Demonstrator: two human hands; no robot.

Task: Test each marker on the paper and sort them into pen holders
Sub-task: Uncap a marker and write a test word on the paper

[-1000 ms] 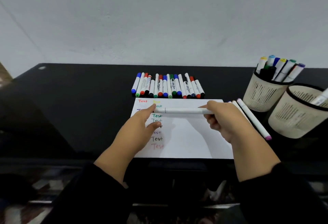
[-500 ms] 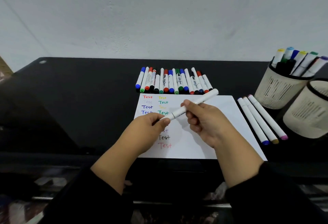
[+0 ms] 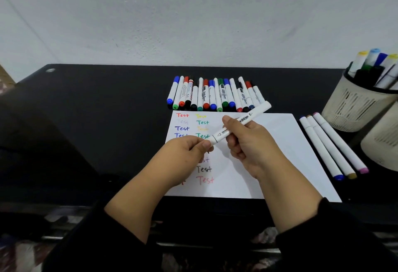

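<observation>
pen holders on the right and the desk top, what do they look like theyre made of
Pen holders: likely moulded plastic, matte cream, judging by the even slots and small perforations in the walls; the rim looks dark. Coated metal cannot be ruled out.

Desk top: a smooth, glossy black surface, perhaps glass or lacquered board; it shows soft reflections of the wall and the holders.

Landmark: paper (image 3: 269,153), on black table (image 3: 97,121).
Right hand (image 3: 249,144): grips white marker (image 3: 241,123) over paper.
Left hand (image 3: 185,153): pinches marker's lower end.
Marker row (image 3: 213,95): beyond paper.
Three markers (image 3: 331,144): right of paper.
Pen holders (image 3: 355,103): farther right.
</observation>
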